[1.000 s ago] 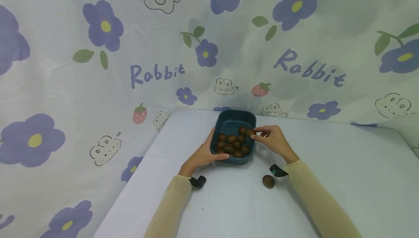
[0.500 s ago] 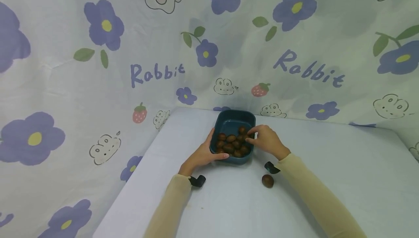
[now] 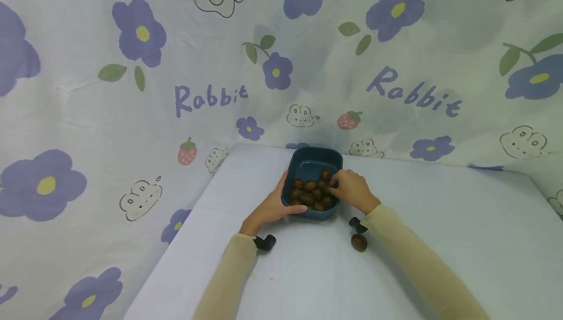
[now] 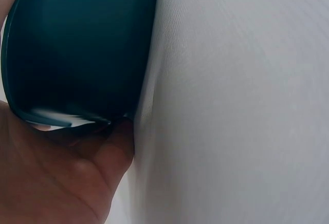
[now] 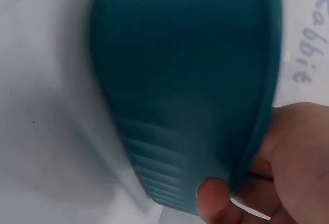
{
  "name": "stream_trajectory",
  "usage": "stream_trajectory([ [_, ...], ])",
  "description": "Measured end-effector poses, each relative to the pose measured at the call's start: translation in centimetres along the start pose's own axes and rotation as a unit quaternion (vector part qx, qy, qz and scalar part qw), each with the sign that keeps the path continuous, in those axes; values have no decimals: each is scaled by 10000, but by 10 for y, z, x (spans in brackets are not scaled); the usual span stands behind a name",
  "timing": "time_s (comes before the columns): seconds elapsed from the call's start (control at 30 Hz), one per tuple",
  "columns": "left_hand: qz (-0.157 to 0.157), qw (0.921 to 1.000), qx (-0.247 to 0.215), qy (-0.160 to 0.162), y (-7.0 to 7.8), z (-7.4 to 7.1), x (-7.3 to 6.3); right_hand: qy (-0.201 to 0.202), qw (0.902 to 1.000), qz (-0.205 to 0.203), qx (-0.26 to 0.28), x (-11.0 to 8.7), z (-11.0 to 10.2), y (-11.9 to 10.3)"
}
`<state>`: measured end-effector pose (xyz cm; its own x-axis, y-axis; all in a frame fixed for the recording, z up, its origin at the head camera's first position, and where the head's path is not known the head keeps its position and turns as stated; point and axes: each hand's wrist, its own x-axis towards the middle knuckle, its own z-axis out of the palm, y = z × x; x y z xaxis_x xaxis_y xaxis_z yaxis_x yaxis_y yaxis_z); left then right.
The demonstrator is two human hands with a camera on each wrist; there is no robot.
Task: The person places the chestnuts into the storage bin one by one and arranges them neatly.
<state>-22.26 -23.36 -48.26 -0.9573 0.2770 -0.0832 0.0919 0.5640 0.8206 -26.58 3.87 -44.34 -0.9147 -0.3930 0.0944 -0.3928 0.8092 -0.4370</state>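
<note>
A dark teal rounded tub [image 3: 313, 215] stands on the white table, holding several smooth, dark brown, egg-shaped pieces [image 3: 307, 198] in its near half. My left hand [image 3: 270, 208] grips the tub's near left corner, thumb along the front rim and fingers along the left side. My right hand [image 3: 354, 190] reaches over the right rim; its bent fingertips are among the brown pieces. The rim and fingers hide whether it pinches one. The right wrist view shows its thumb [image 5: 213, 199] in front of the tub's wall. Another brown piece [image 3: 358, 242] lies outside, below my right wrist.
A white cloth printed with flowers [image 3: 431, 148] and rabbits hangs close behind the tub. Black wrist cameras [image 3: 266, 243] sit under both sleeves. The white tabletop [image 3: 303, 281] stretches in front of the tub and to both sides.
My right hand, pinching a brown piece over the right rim a second ago, has moved left and into the tub with fingers more bent. The left hand and tub have stayed put.
</note>
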Motion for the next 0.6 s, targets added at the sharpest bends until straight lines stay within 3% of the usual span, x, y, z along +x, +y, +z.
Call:
stream_trajectory([
  [0.33,76,10000,45,8,-4,-3,3,-5,9993,298,-206,6,2,-12],
  [0.6,85,9999,74,-68,-4,-1,2,250,9994,231,117,4,4,-6],
])
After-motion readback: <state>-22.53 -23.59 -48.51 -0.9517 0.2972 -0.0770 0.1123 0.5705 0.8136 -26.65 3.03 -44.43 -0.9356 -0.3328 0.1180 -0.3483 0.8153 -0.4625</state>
